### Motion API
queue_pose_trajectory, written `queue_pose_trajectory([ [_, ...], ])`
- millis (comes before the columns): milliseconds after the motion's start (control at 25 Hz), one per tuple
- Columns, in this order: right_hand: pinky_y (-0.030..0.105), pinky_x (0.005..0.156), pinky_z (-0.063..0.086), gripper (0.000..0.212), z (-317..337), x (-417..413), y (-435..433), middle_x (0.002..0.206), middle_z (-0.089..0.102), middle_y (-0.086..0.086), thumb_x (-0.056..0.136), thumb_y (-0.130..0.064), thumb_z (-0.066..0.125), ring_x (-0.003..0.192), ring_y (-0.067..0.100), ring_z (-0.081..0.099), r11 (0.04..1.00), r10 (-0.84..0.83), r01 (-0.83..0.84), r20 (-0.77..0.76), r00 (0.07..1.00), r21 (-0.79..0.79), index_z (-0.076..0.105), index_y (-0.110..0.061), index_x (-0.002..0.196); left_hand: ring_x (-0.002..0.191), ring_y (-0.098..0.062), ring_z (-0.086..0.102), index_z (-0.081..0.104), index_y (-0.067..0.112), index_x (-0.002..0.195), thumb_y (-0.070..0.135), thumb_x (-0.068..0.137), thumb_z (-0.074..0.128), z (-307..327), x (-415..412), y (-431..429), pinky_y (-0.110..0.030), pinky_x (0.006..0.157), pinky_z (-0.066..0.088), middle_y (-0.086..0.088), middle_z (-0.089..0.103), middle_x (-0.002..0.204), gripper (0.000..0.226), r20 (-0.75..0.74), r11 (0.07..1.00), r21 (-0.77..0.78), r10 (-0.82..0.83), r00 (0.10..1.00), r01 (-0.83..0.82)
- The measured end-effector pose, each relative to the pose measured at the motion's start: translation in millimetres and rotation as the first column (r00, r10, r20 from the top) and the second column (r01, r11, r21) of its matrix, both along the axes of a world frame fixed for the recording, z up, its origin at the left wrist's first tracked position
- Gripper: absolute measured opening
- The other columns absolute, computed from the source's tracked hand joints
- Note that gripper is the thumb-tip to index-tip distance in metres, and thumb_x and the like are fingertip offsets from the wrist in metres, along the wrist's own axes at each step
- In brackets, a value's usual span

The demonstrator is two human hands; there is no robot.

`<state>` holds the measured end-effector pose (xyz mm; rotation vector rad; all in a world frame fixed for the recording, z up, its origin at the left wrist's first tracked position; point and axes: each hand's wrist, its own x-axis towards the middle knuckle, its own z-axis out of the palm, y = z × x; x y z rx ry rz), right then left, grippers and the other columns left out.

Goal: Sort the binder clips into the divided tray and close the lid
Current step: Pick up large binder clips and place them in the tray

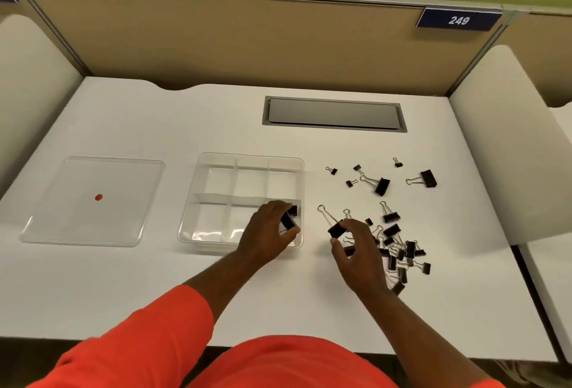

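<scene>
A clear divided tray sits mid-table. My left hand reaches into its near right compartment and holds a black binder clip; another clip lies in that compartment. My right hand pinches a large black clip by its body, just right of the tray. A heap of several black clips lies beside and under that hand. More clips lie scattered farther back, among them two big ones. The clear lid, marked with a red dot, lies flat left of the tray.
A grey cable hatch is set into the white desk behind the tray. A tan partition with the sign 249 closes the back. White side panels stand at both ends of the desk.
</scene>
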<state>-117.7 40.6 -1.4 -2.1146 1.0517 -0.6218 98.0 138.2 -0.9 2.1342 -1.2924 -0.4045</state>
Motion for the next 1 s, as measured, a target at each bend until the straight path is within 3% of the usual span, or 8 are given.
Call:
queue_pose_trajectory([
  [80, 0.024, 0.083, 0.053, 0.031, 2.8, 14.0, 15.3, 0.116, 0.057, -0.022, 0.090, -0.017, 0.069, 0.119, 0.007, 0.053, 1.000, 0.000, 0.001, 0.030, 1.000, -0.007, 0.056, -0.032, 0.115, 0.130, -0.017, 0.047, 0.057, 0.020, 0.133, 0.044, 0.078, 0.076, -3.8, 12.3, 10.0, -0.031, 0.108, 0.036, 0.002, 0.054, 0.140, 0.064, 0.028, 1.000, 0.002, -0.005, 1.000, 0.005],
  [160, 0.032, 0.088, 0.053, 0.029, 4.4, 27.0, 26.8, 0.116, 0.058, -0.023, 0.091, -0.017, 0.069, 0.120, 0.007, 0.053, 0.999, 0.005, -0.004, 0.038, 0.999, -0.040, 0.058, -0.029, 0.115, 0.137, -0.017, 0.041, 0.055, 0.020, 0.136, 0.049, 0.078, 0.075, -8.3, 25.7, 21.5, -0.035, 0.113, 0.033, 0.001, 0.049, 0.146, 0.068, 0.079, 1.000, -0.008, -0.021, 0.997, 0.021],
  [240, 0.030, 0.097, 0.047, 0.025, 4.0, 38.6, 33.9, 0.113, 0.059, -0.021, 0.090, -0.018, 0.070, 0.118, 0.004, 0.053, 0.996, 0.015, -0.012, 0.034, 0.999, -0.084, 0.061, -0.025, 0.113, 0.142, -0.016, 0.033, 0.051, 0.021, 0.140, 0.054, 0.080, 0.072, -11.8, 38.7, 32.0, -0.036, 0.115, 0.027, 0.002, 0.042, 0.152, 0.072, 0.111, 0.999, 0.001, -0.035, 0.993, 0.035],
  [480, 0.029, 0.097, 0.045, 0.026, 3.9, 73.4, 49.0, 0.111, 0.058, -0.023, 0.089, -0.026, 0.074, 0.110, 0.000, 0.054, 0.990, 0.031, -0.028, 0.015, 0.999, -0.141, 0.062, -0.025, 0.111, 0.150, -0.009, 0.006, 0.031, 0.027, 0.151, 0.068, 0.085, 0.056, -17.7, 57.9, 50.7, -0.042, 0.122, 0.010, 0.007, 0.016, 0.163, 0.082, 0.072, 0.991, 0.111, -0.084, 0.994, 0.076],
  [600, 0.039, 0.113, 0.037, 0.047, -5.3, 87.2, 53.0, 0.129, 0.061, -0.011, 0.087, -0.046, 0.074, 0.123, 0.009, 0.053, 0.991, 0.041, -0.054, -0.109, 0.993, -0.122, 0.060, -0.022, 0.125, 0.150, -0.008, 0.002, 0.027, 0.027, 0.153, 0.070, 0.085, 0.054, -19.3, 60.4, 57.1, -0.044, 0.123, 0.009, 0.007, 0.013, 0.163, 0.085, 0.059, 0.989, 0.119, -0.101, 0.993, 0.093],
  [720, 0.042, 0.124, 0.017, 0.077, -16.4, 89.5, 58.2, 0.157, 0.040, -0.003, 0.084, -0.065, 0.066, 0.147, 0.010, 0.031, 0.990, 0.098, -0.118, -0.239, 0.966, -0.074, 0.047, -0.021, 0.145, 0.150, -0.008, -0.001, 0.023, 0.028, 0.154, 0.072, 0.084, 0.051, -19.9, 63.6, 60.9, -0.045, 0.123, 0.008, 0.005, 0.011, 0.164, 0.087, 0.076, 0.985, 0.129, -0.127, 0.989, 0.116],
  [840, 0.045, 0.125, 0.012, 0.087, -20.6, 85.9, 61.8, 0.166, 0.023, -0.005, 0.085, -0.070, 0.060, 0.153, 0.006, 0.013, 0.984, 0.115, -0.146, -0.253, 0.960, -0.104, 0.035, -0.022, 0.153, 0.150, -0.007, -0.005, 0.017, 0.029, 0.155, 0.076, 0.083, 0.048, -18.7, 66.5, 62.0, -0.044, 0.123, 0.004, 0.006, 0.007, 0.164, 0.092, 0.090, 0.977, 0.157, -0.163, 0.983, 0.147],
  [1000, 0.049, 0.125, 0.013, 0.090, -16.8, 78.3, 62.1, 0.167, 0.019, -0.003, 0.087, -0.074, 0.054, 0.154, 0.008, 0.010, 0.984, 0.099, -0.136, -0.284, 0.954, -0.111, 0.030, -0.020, 0.155, 0.150, -0.007, -0.009, 0.012, 0.031, 0.156, 0.077, 0.081, 0.049, -17.6, 62.0, 58.1, -0.044, 0.123, 0.001, 0.008, 0.002, 0.164, 0.096, 0.104, 0.968, 0.173, -0.202, 0.974, 0.183],
])
